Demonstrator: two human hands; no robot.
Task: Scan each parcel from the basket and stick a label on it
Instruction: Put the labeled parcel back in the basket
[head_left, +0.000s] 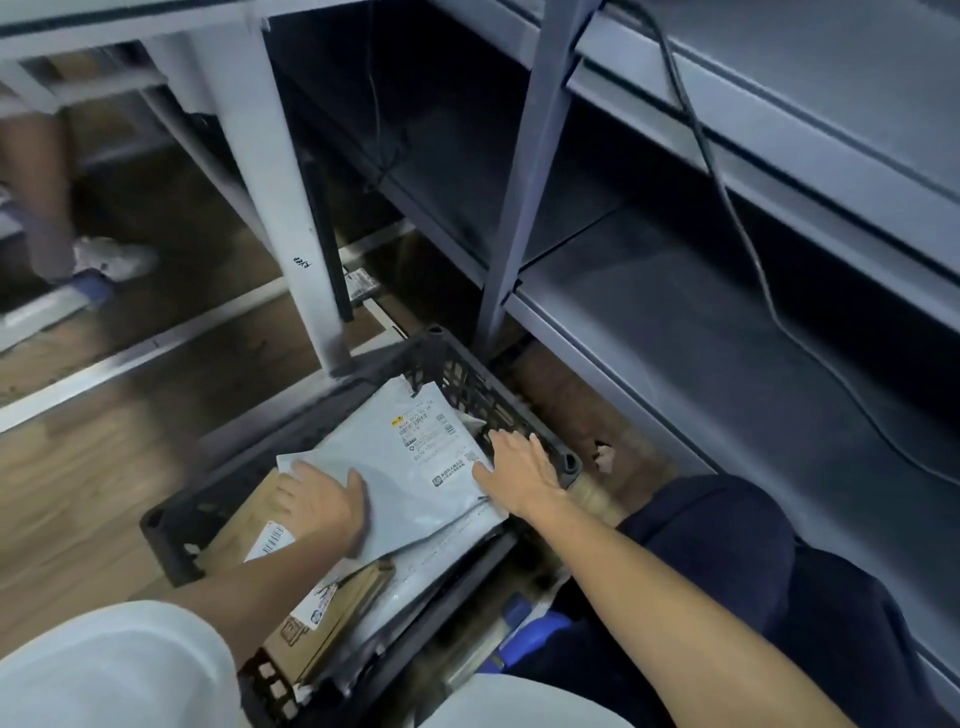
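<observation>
Your two hands reach down into a black plastic basket (457, 374) on the wood-look floor (78, 493), the landmark for everything here. Well left of the basket and beyond it, another person's leg and white shoe (111, 260) stand on the floor, blurred. At the basket's left side a brown cardboard parcel (244, 525) with a barcode sticker lies partly under your left hand (322, 501), whose fingers curl over the left edge of a grey poly mailer (410, 467). That grey mailer lies on top of the basket's contents, its printed shipping label (423, 423) facing up toward the far corner. A second cardboard parcel (332, 618) shows below it at the basket's near edge. Your right hand (519, 462) rests flat, fingers spread, on the mailer's right edge against the basket's right wall. Right of the basket, grey metal shelving (727, 332) rises, a black cable (727, 208) trailing across its shelf.
</observation>
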